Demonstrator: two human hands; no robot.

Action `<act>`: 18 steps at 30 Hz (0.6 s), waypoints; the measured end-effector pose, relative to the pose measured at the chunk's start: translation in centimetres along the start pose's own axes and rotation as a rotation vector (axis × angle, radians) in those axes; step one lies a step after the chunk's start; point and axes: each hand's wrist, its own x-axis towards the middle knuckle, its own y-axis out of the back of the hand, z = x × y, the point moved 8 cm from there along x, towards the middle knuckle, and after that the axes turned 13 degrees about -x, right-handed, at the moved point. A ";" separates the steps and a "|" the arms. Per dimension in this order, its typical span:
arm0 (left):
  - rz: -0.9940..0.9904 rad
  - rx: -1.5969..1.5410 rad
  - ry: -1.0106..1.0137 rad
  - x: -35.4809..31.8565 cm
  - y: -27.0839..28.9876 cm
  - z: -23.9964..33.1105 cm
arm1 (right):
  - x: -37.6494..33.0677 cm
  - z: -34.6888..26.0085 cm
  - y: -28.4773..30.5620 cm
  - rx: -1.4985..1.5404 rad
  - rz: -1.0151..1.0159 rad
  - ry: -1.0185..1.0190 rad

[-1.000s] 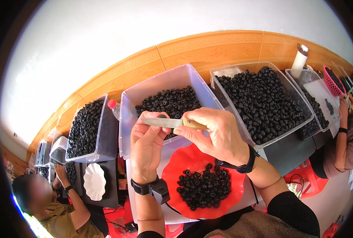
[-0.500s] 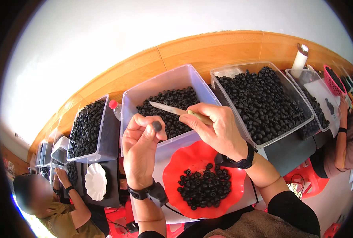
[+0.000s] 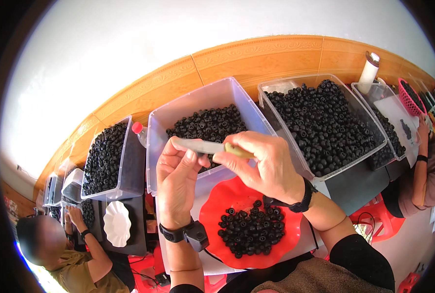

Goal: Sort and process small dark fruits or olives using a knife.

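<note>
My right hand (image 3: 271,166) grips the pale green handle of a knife (image 3: 205,146), its blade pointing left. The blade lies across the fingertips of my left hand (image 3: 175,180). Those fingers are pinched around a small round black piece, now mostly hidden by the blade and fingers. Below my hands stands a red scalloped bowl (image 3: 208,212) with a heap of small black ring-like pieces (image 3: 251,232). Just beyond my hands is a translucent bin (image 3: 160,122), partly filled with similar black pieces (image 3: 207,122).
Another full bin (image 3: 381,141) stands at right, one more (image 3: 129,168) at left. A red-capped bottle (image 3: 138,128), a white scalloped dish (image 3: 117,224), a white flask (image 3: 369,71) and a pink basket (image 3: 412,100) stand around. People sit at left (image 3: 71,259) and right (image 3: 425,180).
The knife has moved left and down, so its blade now crosses my left fingertips and covers most of the black piece. My left hand has turned slightly.
</note>
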 end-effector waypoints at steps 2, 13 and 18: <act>-0.062 -0.032 0.006 -0.2 -0.2 0.4 | 0.1 0.7 -0.1 -0.024 -0.003 -0.033; -0.074 -0.084 0.139 -0.2 -0.6 -1.7 | 0.0 -0.3 -0.4 0.339 -0.061 -0.111; -0.123 -0.073 0.189 -0.7 -2.0 -2.2 | -0.7 0.8 -2.9 0.566 -0.242 -0.242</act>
